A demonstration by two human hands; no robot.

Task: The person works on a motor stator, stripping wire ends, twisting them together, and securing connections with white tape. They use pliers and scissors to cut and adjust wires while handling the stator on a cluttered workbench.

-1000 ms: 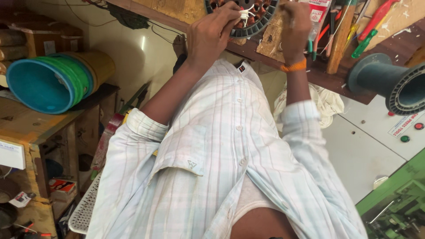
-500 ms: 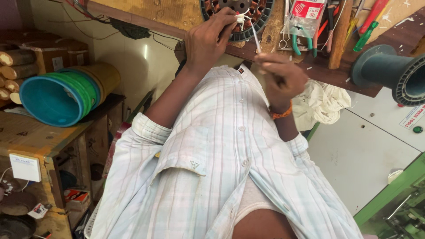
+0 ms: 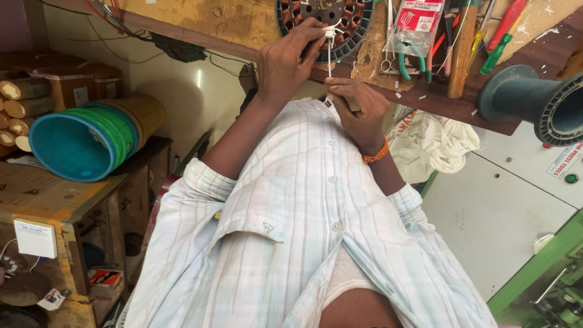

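Your left hand (image 3: 288,61) is pinched shut on the top of a thin white cord (image 3: 329,58), right where it meets the rim of the round wound motor stator (image 3: 325,24) lying on the wooden bench (image 3: 200,18). Your right hand (image 3: 358,109) sits below it, closed on the cord's lower end, so the cord runs taut and nearly straight between the two fists. An orange band (image 3: 376,153) circles your right wrist.

Half a second ago your right hand was farther from your chest and the cord slanted; now that hand has drawn in close above your shirt collar and the cord stands upright. A second ago the same hand was up at the bench edge, beside the stator. Your left hand has kept its place on the stator rim throughout.

The stator is cut off by the top of the frame, so only its lower arc and copper-coloured slots show. Where the cord ends inside your right fist is hidden, as is whatever that fist may hold besides it.

On the bench to the right of the stator lie a clear packet (image 3: 416,30) and several tools with red and green handles (image 3: 501,33). A dark grey spool (image 3: 534,103) juts from the bench edge, with a white cloth (image 3: 434,143) bunched below. To your left, nested blue, green and yellow tubs (image 3: 85,143) rest on a wooden shelf (image 3: 54,197).
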